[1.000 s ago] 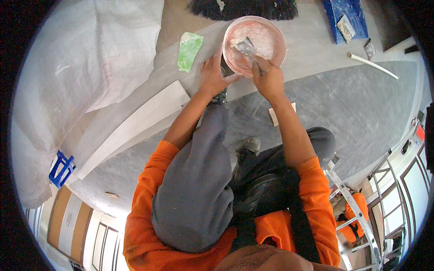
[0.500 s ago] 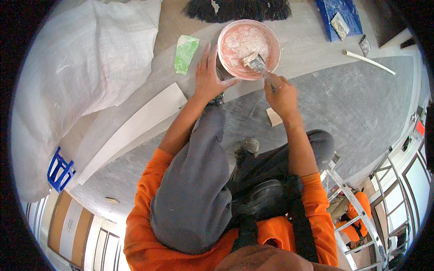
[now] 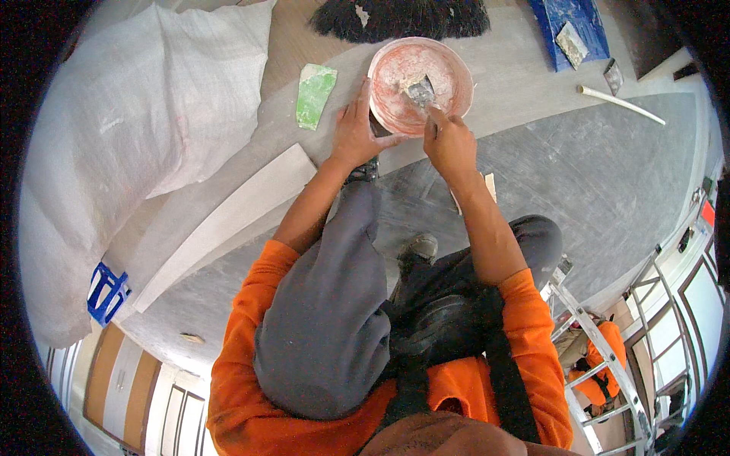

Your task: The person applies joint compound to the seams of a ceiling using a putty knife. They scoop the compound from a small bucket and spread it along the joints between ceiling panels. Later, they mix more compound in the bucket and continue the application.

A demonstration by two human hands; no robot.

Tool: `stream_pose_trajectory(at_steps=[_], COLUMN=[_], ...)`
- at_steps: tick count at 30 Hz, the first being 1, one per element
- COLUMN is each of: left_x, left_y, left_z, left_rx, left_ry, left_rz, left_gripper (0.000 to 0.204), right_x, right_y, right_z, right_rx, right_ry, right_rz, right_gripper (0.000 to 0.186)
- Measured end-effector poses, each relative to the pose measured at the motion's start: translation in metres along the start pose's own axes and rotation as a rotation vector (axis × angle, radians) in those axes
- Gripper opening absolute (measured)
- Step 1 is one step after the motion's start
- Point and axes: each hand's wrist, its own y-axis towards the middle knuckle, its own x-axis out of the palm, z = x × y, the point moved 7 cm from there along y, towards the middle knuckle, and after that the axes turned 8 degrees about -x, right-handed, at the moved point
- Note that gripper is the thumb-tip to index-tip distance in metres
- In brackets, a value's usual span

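Note:
A round white bucket (image 3: 465, 76), smeared inside with pinkish-white paste, stands in front of me on the floor. My left hand (image 3: 359, 129) rests against its left side, fingers spread along the rim and thumb apart. In my right hand (image 3: 450, 144) is a putty knife (image 3: 420, 94), gripped by its handle at the near rim. Its metal blade dips into the bucket, with a lump of pale paste at its tip. The handle is mostly hidden by my fingers.
A green scrap (image 3: 315, 96) lies left of the bucket, a black broom head (image 3: 401, 18) beyond it. White sheeting (image 3: 129, 114) and a long pale strip (image 3: 228, 220) are at left. A blue tray (image 3: 546, 30) and white tube (image 3: 620, 105) lie right. A person (image 3: 608, 357) is behind an aluminium ladder (image 3: 608, 357).
My right hand has moved left, carrying the putty knife's blade toward the middle of the bucket. My left hand stays at the rim with little change.

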Motion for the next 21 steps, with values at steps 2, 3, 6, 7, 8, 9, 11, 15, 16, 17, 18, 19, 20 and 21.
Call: stream_pose_trajectory(at_steps=[2,3,6,7,8,9,11,15,16,17,18,19,20,21], left_x=[0.002,0.002,0.004,0.004,0.004,0.001,-0.004,-0.007,-0.014,-0.021,-0.034,-0.044,-0.058,-0.071], left_y=[-0.001,-0.001,0.001,0.0,0.0,0.0,-0.001,-0.006,-0.004,-0.002,-0.002,-0.004,-0.006,-0.01], left_z=[-0.004,-0.005,-0.006,-0.006,-0.006,-0.004,0.0,-0.007,-0.011,-0.015,-0.022,-0.038,-0.055,-0.074], left_rx=[-0.026,-0.055,-0.103,-0.091,-0.079,-0.066,-0.04,-0.043,-0.035,-0.023,-0.117,-0.203,-0.289,-0.378], left_ry=[-0.001,0.011,0.037,0.041,0.045,0.046,0.047,0.002,-0.014,-0.032,-0.067,0.023,0.11,0.197], left_rz=[-0.004,-0.035,-0.081,-0.067,-0.052,-0.038,-0.008,0.006,0.069,0.13,0.26,0.345,0.428,0.519], left_gripper=[0.137,0.138,0.139,0.14,0.14,0.14,0.14,0.135,0.133,0.132,0.119,0.113,0.106,0.1], right_x=[-0.007,-0.015,-0.018,-0.017,-0.017,-0.017,-0.012,-0.005,-0.014,-0.022,-0.031,-0.042,-0.05,-0.059], right_y=[0.004,0.004,-0.014,-0.017,-0.015,-0.015,-0.011,0.016,0.022,0.021,0.015,0.008,0.001,-0.004], right_z=[-0.001,-0.001,-0.001,0.0,0.0,0.0,-0.001,0.007,0.011,0.015,0.021,0.021,0.024,0.025], right_rx=[-0.005,-0.007,0.03,0.048,0.048,0.054,0.052,-0.043,-0.09,-0.104,-0.109,-0.119,-0.071,-0.032], right_ry=[0.014,0.028,0.012,-0.004,-0.003,0.0,-0.007,0.114,0.18,0.248,0.312,0.379,0.412,0.446], right_rz=[-0.005,-0.014,-0.076,-0.101,-0.099,-0.096,-0.107,-0.009,0.052,0.116,0.18,0.239,0.231,0.221], right_gripper=[0.032,0.031,0.031,0.031,0.031,0.03,0.03,0.03,0.03,0.032,0.033,0.035,0.035,0.035])
